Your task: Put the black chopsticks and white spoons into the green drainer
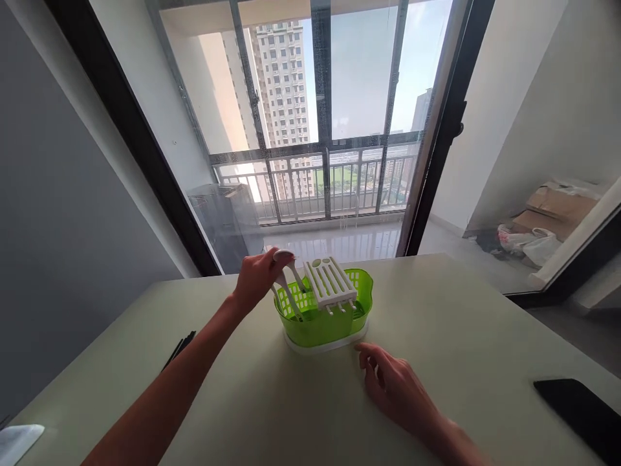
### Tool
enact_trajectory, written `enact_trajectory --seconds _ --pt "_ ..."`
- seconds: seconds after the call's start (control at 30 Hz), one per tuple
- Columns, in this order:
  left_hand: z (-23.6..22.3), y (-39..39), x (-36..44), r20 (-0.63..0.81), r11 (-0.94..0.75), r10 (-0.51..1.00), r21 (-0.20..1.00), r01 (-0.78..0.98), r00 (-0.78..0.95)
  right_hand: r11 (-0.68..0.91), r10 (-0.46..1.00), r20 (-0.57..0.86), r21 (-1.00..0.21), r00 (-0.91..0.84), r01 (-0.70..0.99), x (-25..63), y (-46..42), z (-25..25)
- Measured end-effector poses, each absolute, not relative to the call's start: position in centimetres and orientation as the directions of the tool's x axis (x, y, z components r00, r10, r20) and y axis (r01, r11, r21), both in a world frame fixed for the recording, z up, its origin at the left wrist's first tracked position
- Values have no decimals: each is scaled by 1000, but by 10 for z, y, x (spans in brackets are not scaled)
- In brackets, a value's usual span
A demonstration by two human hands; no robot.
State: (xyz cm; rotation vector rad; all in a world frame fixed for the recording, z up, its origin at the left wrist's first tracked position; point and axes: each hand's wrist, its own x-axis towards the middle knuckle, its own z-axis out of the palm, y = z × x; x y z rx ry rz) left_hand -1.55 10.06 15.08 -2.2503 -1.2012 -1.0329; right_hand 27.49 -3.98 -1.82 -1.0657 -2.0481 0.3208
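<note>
My right grip [365,355] is half open with nothing in it, just by the white bottom of the green basket [317,331] on the counter [252,388]. Black sticks [180,347] lie nearer me than my left grip [281,260], which is pinched shut on a white spoon [291,264] over the basket. Right of that grip sits a white rack [330,283]. Past both grips is a big window [359,84].

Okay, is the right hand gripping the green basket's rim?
No, the right hand is on the near side, low by the base, away from the green basket's rim.
</note>
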Motion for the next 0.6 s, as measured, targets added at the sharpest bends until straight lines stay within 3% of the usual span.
enact_trajectory --seconds 0.4,0.5,0.6 --pt "190 142 -5 794 -376 605 345 860 -54 618 772 561 -555 -298 557 275 -40 -16" --pt "192 136 -20 735 -292 639 505 812 -227 616 775 554 -557 -305 557 276 -40 -16" --pt "187 119 -40 572 -233 720 732 640 -393 608 786 532 -574 -316 548 278 -40 -18"
